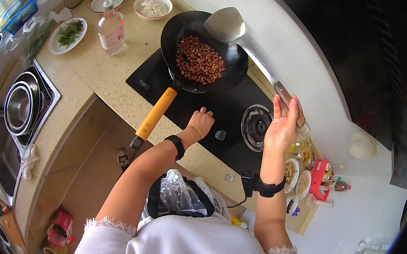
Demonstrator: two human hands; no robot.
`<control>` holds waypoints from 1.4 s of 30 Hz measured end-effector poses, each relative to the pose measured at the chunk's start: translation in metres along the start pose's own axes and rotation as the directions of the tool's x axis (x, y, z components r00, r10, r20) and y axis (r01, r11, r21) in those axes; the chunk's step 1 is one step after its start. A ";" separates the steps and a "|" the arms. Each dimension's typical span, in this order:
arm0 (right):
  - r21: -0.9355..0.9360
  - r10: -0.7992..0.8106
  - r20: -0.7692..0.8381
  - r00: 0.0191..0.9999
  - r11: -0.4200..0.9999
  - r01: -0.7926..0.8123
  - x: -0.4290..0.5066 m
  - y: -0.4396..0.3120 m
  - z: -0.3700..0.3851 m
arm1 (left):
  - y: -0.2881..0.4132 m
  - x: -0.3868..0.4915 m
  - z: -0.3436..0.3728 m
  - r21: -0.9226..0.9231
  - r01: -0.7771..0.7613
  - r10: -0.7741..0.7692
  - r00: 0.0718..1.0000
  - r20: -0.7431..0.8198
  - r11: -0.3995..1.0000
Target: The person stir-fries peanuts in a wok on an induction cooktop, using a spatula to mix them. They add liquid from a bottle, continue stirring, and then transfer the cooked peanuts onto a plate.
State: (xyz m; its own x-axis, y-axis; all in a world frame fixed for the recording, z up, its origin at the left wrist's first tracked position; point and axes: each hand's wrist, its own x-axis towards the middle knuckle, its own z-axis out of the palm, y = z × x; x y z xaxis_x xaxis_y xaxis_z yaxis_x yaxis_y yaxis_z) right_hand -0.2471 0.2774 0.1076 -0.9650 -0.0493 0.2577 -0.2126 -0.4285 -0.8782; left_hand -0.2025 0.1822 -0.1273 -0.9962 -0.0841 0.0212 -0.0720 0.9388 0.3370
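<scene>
A black wok (232, 68) with peanuts (199, 60) in it sits on the far-left burner of the black gas cooktop (190, 106), its wooden handle (156, 114) pointing towards me. My left hand (202, 121) is at the front of the cooktop, fingers curled down, apparently over a knob; what lies under them is hidden. Beside it is another control knob (220, 135). My right hand (284, 125) is raised, palm up, with the handle of a metal wok spatula (225, 25) against its fingers and thumb. The spatula's blade is above the wok's rim.
Left on the counter are a clear glass bottle (112, 32), a plate of chopped greens (60, 46), and a bowl of white food (153, 7). The sink (6, 157) holds nested metal bowls (19, 108). Food dishes (303, 184) and bottles (340, 186) stand at right.
</scene>
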 end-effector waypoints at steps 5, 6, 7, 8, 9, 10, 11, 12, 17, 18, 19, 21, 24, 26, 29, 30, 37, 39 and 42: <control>-0.040 -0.038 0.037 0.999 0.998 0.039 0.021 0.010 -0.013 | 0.002 0.006 0.000 -0.088 0.156 -0.171 0.965 -0.199 0.984; -0.057 -0.055 0.049 0.997 0.997 0.057 0.023 0.009 -0.015 | 0.006 0.008 0.000 -0.129 0.278 -0.293 0.949 -0.119 0.952; -0.089 -0.069 0.041 0.997 0.993 0.073 0.025 0.008 -0.018 | 0.009 0.011 0.002 -0.163 0.397 -0.407 0.913 -0.035 0.903; -0.085 -0.113 0.099 0.989 0.989 0.121 0.028 0.007 -0.019 | 0.009 0.014 0.002 -0.163 0.397 -0.400 0.916 0.015 0.903; -0.103 -0.096 0.086 0.992 0.989 0.105 0.028 0.006 -0.021 | 0.009 0.017 0.004 -0.158 0.398 -0.392 0.917 0.070 0.904; -0.112 -0.102 0.093 0.990 0.987 0.113 0.030 0.005 -0.021 | 0.009 0.022 0.005 -0.139 0.415 -0.401 0.908 0.118 0.899; -0.123 -0.111 0.092 0.989 0.985 0.122 0.030 0.004 -0.022 | 0.010 0.025 0.007 -0.110 0.397 -0.387 0.917 0.100 0.911; -0.119 -0.117 0.108 0.987 0.984 0.130 0.031 0.003 -0.022 | 0.010 0.028 0.009 -0.064 0.400 -0.396 0.915 0.077 0.914; -0.188 -0.139 0.129 0.982 0.969 0.161 0.033 -0.001 -0.025 | 0.019 0.027 0.015 0.249 0.130 -0.149 0.987 0.057 0.960; -0.216 -0.153 0.185 0.971 0.957 0.192 0.034 -0.002 -0.025 | 0.022 0.027 0.014 0.232 0.159 -0.192 0.973 0.125 0.960; -0.262 -0.151 0.208 0.966 0.943 0.204 0.037 -0.004 -0.024 | 0.022 0.024 0.011 0.243 0.148 -0.183 0.975 0.129 0.959; -0.331 -0.124 0.252 0.960 0.921 0.206 0.045 -0.005 -0.018 | 0.022 0.019 0.004 0.275 0.114 -0.150 0.982 0.112 0.955; -0.433 -0.046 0.280 0.959 0.886 0.169 0.068 -0.004 -0.004 | 0.013 0.001 -0.004 -0.015 0.173 -0.172 0.984 0.050 0.985; -0.461 0.003 0.314 0.950 0.874 0.150 0.084 0.001 0.008 | -0.004 -0.023 -0.008 -0.234 0.122 -0.124 0.992 0.003 0.965; -0.455 0.083 0.287 0.954 0.889 0.059 0.103 0.014 0.023 | -0.044 -0.082 -0.013 -0.309 0.006 0.015 0.998 0.066 0.951; -0.411 0.093 0.287 0.954 0.911 0.035 0.105 0.024 0.029 | -0.060 -0.105 -0.015 -0.355 0.033 0.021 0.989 0.148 0.934; -0.206 0.060 0.177 0.982 0.978 -0.022 0.079 0.120 0.067 | -0.151 -0.229 -0.068 -0.420 0.409 -0.340 0.911 0.233 0.810; -0.220 0.038 0.131 0.991 0.975 -0.009 0.073 0.138 0.079 | -0.164 -0.256 -0.084 -0.445 0.484 -0.466 0.870 0.158 0.753; -0.194 -0.024 0.113 0.993 0.980 0.045 0.053 0.150 0.086 | -0.184 -0.281 -0.099 -0.543 0.548 -0.605 0.791 0.089 0.636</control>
State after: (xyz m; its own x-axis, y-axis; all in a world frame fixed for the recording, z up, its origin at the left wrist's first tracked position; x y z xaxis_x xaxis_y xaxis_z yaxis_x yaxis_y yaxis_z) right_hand -0.3172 0.1328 0.0240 -0.9361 -0.1407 0.3222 -0.2820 -0.2472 -0.9270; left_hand 0.0955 0.0005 -0.1022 -0.7486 -0.6052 -0.2708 -0.5658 0.3700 0.7369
